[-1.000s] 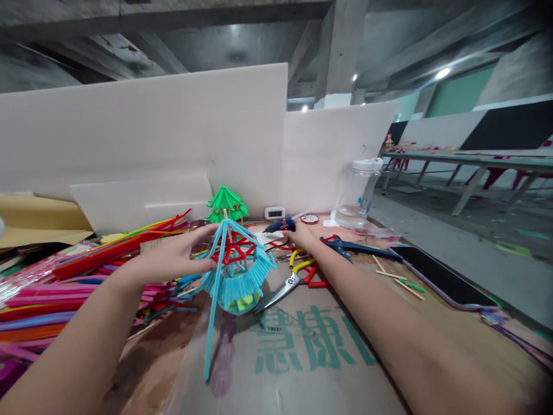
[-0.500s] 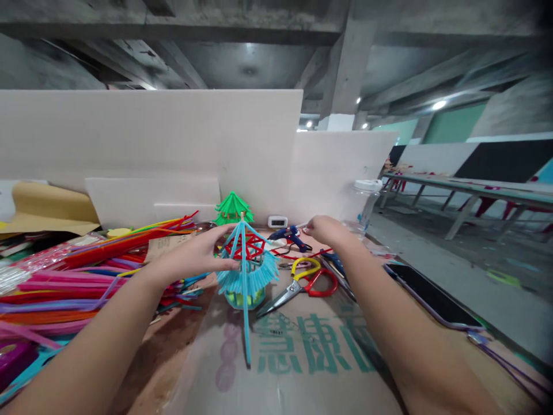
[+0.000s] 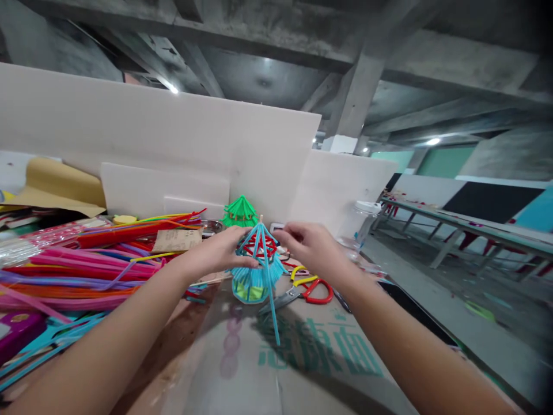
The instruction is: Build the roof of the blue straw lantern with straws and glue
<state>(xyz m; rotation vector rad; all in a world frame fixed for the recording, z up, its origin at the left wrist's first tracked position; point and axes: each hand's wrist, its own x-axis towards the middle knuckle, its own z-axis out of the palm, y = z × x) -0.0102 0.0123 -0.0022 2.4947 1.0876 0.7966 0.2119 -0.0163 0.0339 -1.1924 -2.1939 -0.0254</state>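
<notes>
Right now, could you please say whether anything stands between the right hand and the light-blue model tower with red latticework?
Nothing visible stands between the right hand and the tower; the metal scissors with yellow and red handles lie lower, beside its base.

at five o'clock, large green chinese characters (image 3: 313, 346) stand on the brownish sheet (image 3: 233, 395); "康" reads, the others are unclear.
</notes>
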